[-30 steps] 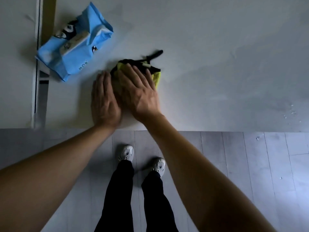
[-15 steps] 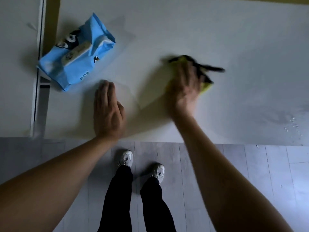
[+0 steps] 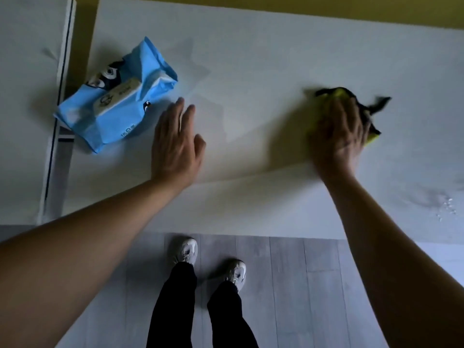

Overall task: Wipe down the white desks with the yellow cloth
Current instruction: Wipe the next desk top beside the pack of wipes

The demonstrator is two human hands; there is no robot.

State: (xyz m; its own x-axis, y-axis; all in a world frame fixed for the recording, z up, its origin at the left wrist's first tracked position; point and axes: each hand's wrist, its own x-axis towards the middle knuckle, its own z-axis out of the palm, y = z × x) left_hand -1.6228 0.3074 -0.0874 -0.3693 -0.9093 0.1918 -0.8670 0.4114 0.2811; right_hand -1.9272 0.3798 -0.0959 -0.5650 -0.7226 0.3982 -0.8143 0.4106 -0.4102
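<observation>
The right hand lies flat on the cloth at the right of the frame, fingers straight and slightly spread, blurred, pressing it to the desk; yellow and dark edges of the cloth show past the fingertips; the left hand rests flat at centre-left, fingers straight and close together, thumb apart; a blue pack lies at upper left, just beside that hand; water drops sit at the right edge.

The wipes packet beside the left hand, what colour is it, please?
Light blue wipes packet, penguin print; head view.
</observation>
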